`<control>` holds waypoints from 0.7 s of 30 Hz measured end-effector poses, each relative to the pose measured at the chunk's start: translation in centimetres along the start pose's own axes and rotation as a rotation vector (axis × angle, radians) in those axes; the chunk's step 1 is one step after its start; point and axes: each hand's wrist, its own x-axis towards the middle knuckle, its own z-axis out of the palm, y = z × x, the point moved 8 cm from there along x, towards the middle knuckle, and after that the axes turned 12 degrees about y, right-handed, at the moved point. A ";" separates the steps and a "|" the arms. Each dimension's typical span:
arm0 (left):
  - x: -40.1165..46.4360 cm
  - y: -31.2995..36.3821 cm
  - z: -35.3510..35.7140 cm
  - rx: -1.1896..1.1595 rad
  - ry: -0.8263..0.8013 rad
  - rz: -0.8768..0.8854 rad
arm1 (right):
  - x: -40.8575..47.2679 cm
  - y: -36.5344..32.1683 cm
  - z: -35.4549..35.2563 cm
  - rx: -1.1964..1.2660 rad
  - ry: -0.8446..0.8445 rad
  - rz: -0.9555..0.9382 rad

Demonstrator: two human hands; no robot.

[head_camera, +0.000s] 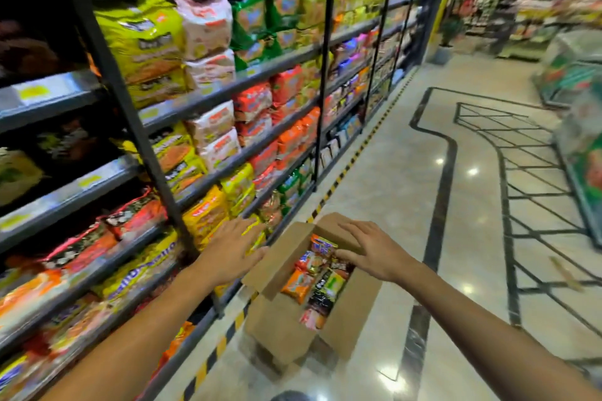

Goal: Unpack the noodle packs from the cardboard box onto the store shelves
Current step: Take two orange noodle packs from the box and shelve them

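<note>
A brown cardboard box (280,319) stands on the floor beside the shelves, its flaps spread apart. Inside lie several noodle packs (321,280) in orange, red, black and green wrappers. My left hand (233,249) hovers with straight fingers above the box's left flap, thumb near the flap's edge. My right hand (366,249) reaches over the box's far flap, fingers spread, thumb touching the top of the packs. Neither hand grips a pack.
Dark metal store shelves (208,101) run along the left, packed with noodle bags in yellow, red, orange and green. A black-and-yellow hazard strip (215,352) edges the shelf base. Glossy tiled aisle floor (391,156) stretches to the right, with freezer cases (583,153) at far right.
</note>
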 end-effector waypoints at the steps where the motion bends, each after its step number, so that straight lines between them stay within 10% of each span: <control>1: 1.2 0.4 1.0 -0.004 -0.004 0.013 | 0.3 0.9 0.2 0.004 -0.007 0.014; 21: 20.1 -9.8 21.5 -0.229 -0.295 -0.190 | 22.9 13.4 12.0 0.040 -0.261 0.153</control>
